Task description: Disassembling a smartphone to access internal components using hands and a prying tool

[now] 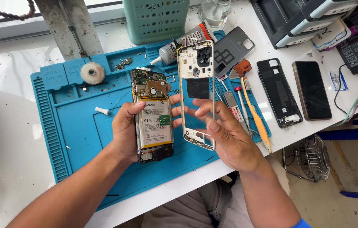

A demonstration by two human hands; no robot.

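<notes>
Over a blue repair mat (pixel 77 126), I see the left hand (pixel 124 133) gripping an opened phone (pixel 152 115) (battery exposed) and the right hand (pixel 225 133) pinching its detached mid-frame (pixel 195 93); keeping edges aligned seems wise.

Above the blue silicone repair mat (pixel 77 131), the left hand (pixel 124 133) holds an opened smartphone with exposed battery (pixel 152 116); the right hand (pixel 229 137) holds a pale plastic phone frame (pixel 195 93) beside it.
</notes>
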